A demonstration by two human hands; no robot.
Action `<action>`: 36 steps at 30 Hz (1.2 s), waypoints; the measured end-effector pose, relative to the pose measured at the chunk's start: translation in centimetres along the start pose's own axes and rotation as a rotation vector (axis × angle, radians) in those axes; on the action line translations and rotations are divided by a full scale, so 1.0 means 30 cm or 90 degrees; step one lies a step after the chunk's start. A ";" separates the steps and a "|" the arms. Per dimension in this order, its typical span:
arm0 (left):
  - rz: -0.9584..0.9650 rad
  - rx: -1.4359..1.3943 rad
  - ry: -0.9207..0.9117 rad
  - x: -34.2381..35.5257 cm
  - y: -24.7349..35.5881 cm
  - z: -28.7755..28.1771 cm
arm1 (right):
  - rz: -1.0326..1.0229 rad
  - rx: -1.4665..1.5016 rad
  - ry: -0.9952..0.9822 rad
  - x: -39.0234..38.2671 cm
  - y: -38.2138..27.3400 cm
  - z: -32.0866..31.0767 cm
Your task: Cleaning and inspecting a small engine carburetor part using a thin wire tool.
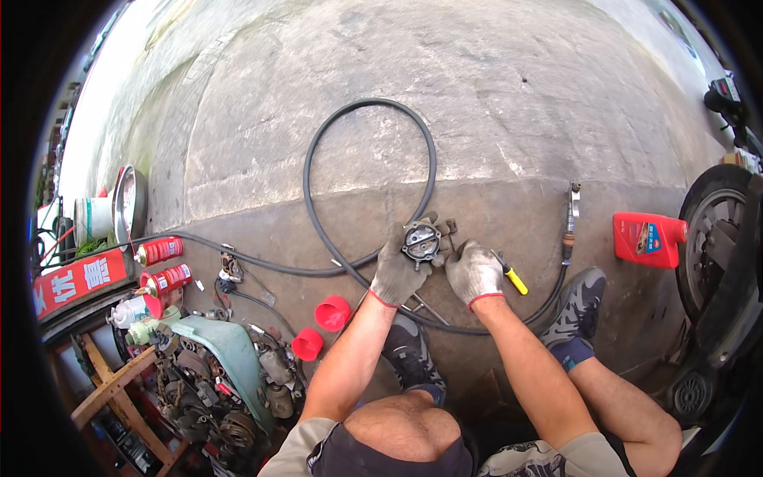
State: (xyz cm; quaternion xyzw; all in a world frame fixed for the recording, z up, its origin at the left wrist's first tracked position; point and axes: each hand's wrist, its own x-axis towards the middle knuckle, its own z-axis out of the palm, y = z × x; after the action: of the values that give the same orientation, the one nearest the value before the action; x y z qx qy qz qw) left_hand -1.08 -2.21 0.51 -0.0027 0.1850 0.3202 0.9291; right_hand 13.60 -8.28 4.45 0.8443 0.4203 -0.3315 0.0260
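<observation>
My gloved left hand [397, 270] grips a round metal part [421, 241] with a recessed, ported face, turned upward. My gloved right hand [474, 273] is just right of it with its fingers curled; what they hold, if anything, I cannot make out. A small dark piece [451, 226] shows above the fingers. A yellow-handled tool [515, 278] lies beside my right hand. A black hose [431, 151] loops across the concrete floor beneath and around my hands, running to a metal air fitting [571, 222] on the right.
A red oil jug [645, 238] stands by a wheel [703, 230] at right. On the left are red spray cans [167, 278], a red sign board [79, 286], a pale green tub [222, 342] among metal parts and a wooden frame [111, 374]. Two red caps [332, 312] lie near my left forearm.
</observation>
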 end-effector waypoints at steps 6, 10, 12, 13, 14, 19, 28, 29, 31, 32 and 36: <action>-0.010 -0.047 0.022 -0.019 -0.022 0.010 | 0.011 0.224 0.039 -0.011 0.084 -0.046; -0.027 -0.065 0.048 -0.057 -0.038 0.005 | 0.077 0.631 -0.057 -0.052 0.097 -0.096; -0.044 -0.074 0.046 -0.066 -0.052 -0.003 | 0.067 0.839 -0.113 -0.080 0.102 -0.164; -0.064 -0.079 0.041 -0.068 -0.063 -0.006 | 0.069 0.834 -0.113 -0.076 0.127 -0.156; -0.064 -0.084 0.042 -0.070 -0.074 -0.009 | 0.047 0.936 -0.114 -0.067 0.154 -0.137; -0.102 -0.027 0.084 -0.092 -0.095 -0.037 | 0.018 0.965 -0.099 -0.109 0.126 -0.176; -0.107 0.022 0.159 -0.093 -0.101 0.017 | -0.114 0.671 -0.031 -0.140 0.122 -0.103; -0.106 0.022 0.160 -0.092 -0.100 0.012 | -0.115 0.671 -0.032 -0.145 0.119 -0.102; -0.118 0.045 0.083 -0.097 -0.096 -0.010 | -0.173 0.644 -0.011 -0.161 0.090 -0.104; -0.116 0.045 0.085 -0.101 -0.097 -0.019 | -0.173 0.644 -0.014 -0.159 0.093 -0.091; -0.118 0.049 0.111 -0.094 -0.109 -0.014 | -0.387 0.446 0.132 -0.145 0.113 -0.056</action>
State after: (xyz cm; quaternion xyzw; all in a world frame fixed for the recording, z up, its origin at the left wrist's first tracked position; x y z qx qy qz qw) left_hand -1.33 -6.56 0.72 -0.0119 0.2759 0.2239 0.9347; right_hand 15.11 -12.94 7.51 0.6695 0.5119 -0.3596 -0.4005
